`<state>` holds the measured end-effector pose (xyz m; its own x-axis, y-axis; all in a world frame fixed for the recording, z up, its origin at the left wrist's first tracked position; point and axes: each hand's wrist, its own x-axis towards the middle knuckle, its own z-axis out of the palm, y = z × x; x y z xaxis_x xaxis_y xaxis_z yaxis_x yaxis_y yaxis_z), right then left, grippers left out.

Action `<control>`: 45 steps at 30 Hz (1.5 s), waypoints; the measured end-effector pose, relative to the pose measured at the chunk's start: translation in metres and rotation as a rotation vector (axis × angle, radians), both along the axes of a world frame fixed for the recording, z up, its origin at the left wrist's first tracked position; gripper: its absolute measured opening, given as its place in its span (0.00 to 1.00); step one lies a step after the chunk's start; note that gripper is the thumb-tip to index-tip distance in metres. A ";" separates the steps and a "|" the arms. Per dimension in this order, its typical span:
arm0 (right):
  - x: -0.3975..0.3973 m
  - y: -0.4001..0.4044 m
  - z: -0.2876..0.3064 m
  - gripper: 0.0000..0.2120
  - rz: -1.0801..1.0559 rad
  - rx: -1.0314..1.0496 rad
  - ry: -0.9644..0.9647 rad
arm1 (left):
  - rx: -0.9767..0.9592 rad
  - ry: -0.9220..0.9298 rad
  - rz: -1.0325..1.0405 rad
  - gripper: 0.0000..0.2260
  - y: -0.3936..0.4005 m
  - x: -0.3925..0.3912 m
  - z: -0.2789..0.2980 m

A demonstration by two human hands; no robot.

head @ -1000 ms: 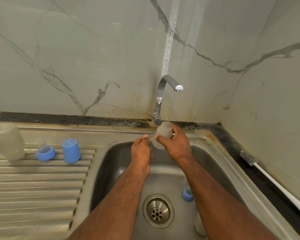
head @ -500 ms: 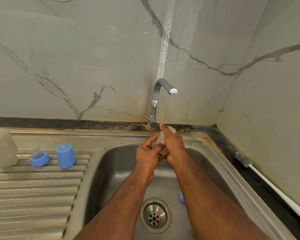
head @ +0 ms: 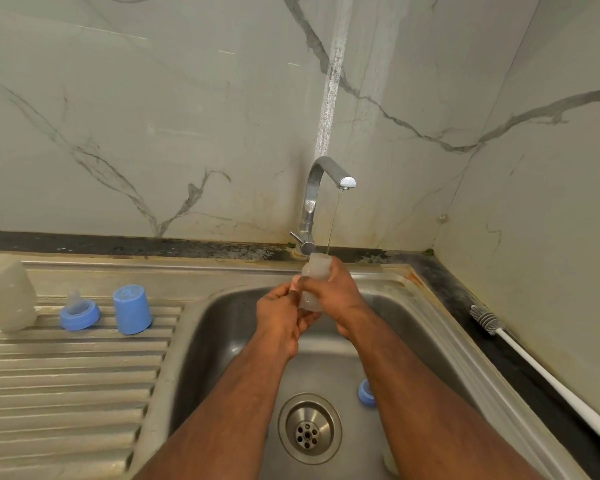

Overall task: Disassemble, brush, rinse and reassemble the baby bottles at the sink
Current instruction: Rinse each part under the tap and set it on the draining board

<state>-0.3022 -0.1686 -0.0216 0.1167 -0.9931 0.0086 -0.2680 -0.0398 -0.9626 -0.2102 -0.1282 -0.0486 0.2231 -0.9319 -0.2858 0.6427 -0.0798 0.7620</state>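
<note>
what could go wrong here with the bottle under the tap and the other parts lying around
The bottle is wet and gripped mostly by the right hand, with the left hand at its side; it could slip into the sink. The stream from the tap is thin, so rinsing may be incomplete. The blue part lying near the drain could get dirty again.

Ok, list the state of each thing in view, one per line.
tap: running, thin stream
clear bottle: uncapped, under the stream
right hand: grips the clear bottle
left hand: fingers at the bottle's side
second bottle: capless, on the drainboard
teat ring: off, on the drainboard
blue cap: off, standing alone
bottle brush: lying unused
</note>
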 end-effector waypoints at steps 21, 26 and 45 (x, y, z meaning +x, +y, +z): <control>-0.014 0.005 0.004 0.30 -0.152 -0.165 0.043 | 0.175 -0.021 -0.116 0.16 -0.005 0.003 -0.004; -0.017 0.012 -0.004 0.29 -0.036 0.091 -0.328 | 0.112 0.163 -0.142 0.18 0.001 0.005 0.007; 0.013 -0.002 0.005 0.12 -0.228 0.630 -1.329 | -0.192 -1.083 0.054 0.29 0.031 0.055 0.073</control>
